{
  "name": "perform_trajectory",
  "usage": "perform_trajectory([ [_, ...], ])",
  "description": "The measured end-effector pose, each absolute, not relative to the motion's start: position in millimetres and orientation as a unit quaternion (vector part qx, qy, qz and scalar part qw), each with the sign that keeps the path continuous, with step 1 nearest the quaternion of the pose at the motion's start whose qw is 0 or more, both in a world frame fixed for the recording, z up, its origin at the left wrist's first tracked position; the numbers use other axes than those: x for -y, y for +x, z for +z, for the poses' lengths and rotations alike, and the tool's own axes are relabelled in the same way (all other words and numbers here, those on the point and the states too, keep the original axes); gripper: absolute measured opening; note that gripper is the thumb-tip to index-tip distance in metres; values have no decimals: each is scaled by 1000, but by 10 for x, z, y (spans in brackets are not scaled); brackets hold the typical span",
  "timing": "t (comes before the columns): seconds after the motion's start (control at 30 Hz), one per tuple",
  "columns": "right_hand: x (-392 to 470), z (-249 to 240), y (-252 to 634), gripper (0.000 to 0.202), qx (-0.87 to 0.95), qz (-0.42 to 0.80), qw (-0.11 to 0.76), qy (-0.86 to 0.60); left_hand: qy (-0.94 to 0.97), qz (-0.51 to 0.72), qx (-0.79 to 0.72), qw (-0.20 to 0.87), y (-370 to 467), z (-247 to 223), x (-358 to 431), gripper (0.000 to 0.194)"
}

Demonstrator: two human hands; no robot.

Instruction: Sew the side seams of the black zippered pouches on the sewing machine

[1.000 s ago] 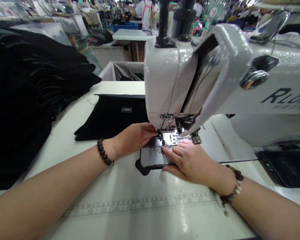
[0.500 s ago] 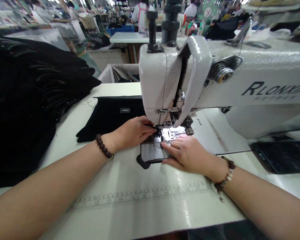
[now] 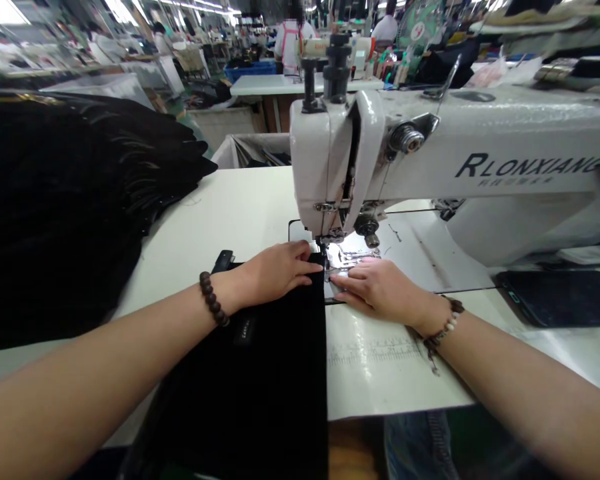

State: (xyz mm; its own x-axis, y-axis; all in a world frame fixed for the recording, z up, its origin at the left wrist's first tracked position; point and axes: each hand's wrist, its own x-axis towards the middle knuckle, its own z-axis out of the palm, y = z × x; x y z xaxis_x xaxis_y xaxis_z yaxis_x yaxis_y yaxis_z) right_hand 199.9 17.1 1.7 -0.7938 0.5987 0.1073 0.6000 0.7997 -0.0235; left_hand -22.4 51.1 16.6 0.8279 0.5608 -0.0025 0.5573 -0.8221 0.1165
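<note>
A black fabric piece (image 3: 280, 387) lies under the head of the white sewing machine (image 3: 325, 153) and hangs over the table's front edge. My left hand (image 3: 280, 270) rests flat on it, fingers stretched toward the needle area (image 3: 322, 248). A small dark label (image 3: 245, 330) shows on the cloth below my left wrist. Beside that wrist a black tab (image 3: 223, 260) with a shiny bit sticks out. My right hand (image 3: 375, 283) lies on the metal plate right of the fabric's edge, its index fingertip close to that edge and its fingers loosely bent; I see nothing held in it.
A large heap of black fabric pieces (image 3: 70, 220) covers the table's left. A dark phone (image 3: 563, 297) lies at the right. A ruler scale (image 3: 375, 352) is marked on the tabletop (image 3: 400, 383). Behind stand a grey bin (image 3: 230, 153) and a person in pink straps (image 3: 291, 47).
The black fabric piece, which lay behind my left hand, now reaches under the needle and hangs toward me. My left hand lies on it. The view has shifted slightly.
</note>
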Motion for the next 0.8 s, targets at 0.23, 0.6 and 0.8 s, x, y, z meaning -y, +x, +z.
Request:
perform_trajectory([
  [0.23,-179,28,2035,35,947,-8,56,-317,938,22,-344,38,-81,152,-310,27],
  [0.6,-117,107,1991,29,939,-8,38,-343,937,25,-347,23,-115,181,-299,27],
  [0.8,633,350,2029,26,870,189,29,-455,959,14,-282,16,-40,287,818,69],
])
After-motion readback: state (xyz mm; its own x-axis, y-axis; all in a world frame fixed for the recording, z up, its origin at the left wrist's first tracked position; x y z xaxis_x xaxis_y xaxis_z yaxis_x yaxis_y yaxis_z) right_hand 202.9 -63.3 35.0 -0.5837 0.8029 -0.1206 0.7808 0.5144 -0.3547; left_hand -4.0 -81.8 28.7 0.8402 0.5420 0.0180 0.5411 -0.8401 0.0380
